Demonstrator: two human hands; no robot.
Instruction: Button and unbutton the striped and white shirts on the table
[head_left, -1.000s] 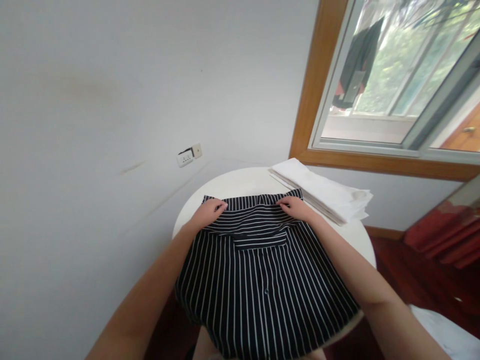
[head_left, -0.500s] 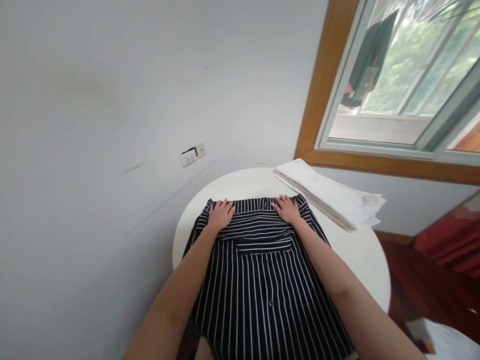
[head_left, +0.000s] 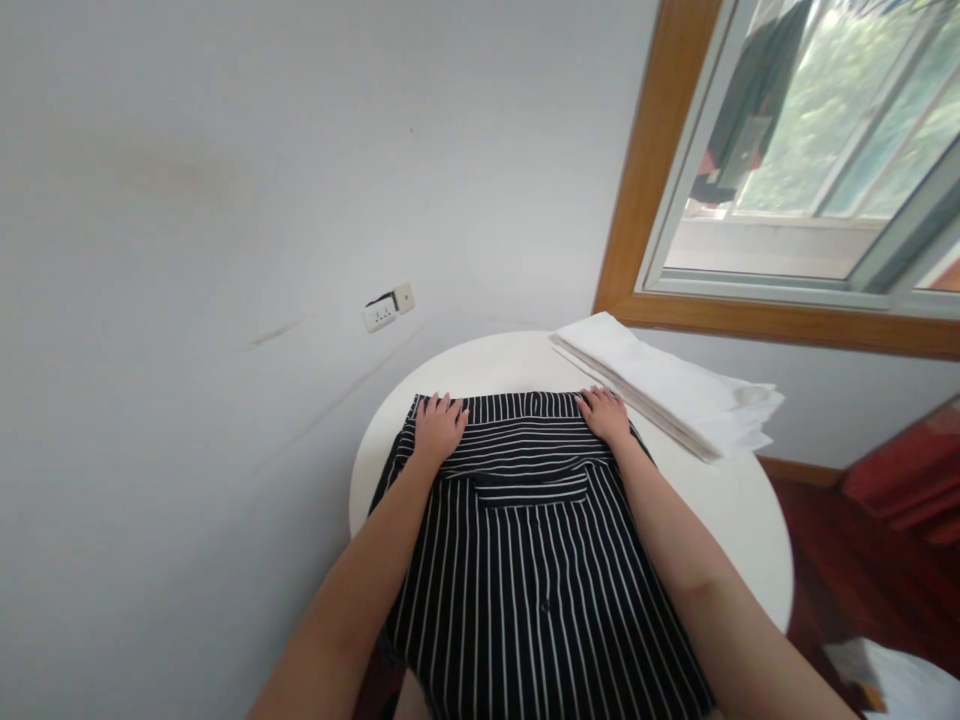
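A black skirt-like garment (head_left: 517, 580) with white stripes lies spread over the round white table (head_left: 480, 355), its lower part hanging off the near edge. Its stripes run crosswise on the upper band and lengthwise below, and a small button shows low on the front. Flat on the upper left corner of the cloth rests my left hand (head_left: 440, 428), fingers spread. My right hand (head_left: 605, 414) lies on the upper right corner, its fingers stretched out over the waistband edge. Neither hand grips the fabric.
Folded white sheets (head_left: 667, 385) lie on the table's far right. A wall with a socket (head_left: 380, 314) stands close behind and to the left. A wood-framed window (head_left: 630, 200) is at the upper right. Something white (head_left: 900, 680) sits low at the right, near a red curtain (head_left: 911, 470).
My right hand has slid to the right along the waistband, out to its corner. My left hand stays nearly in place. The view has shifted slightly.
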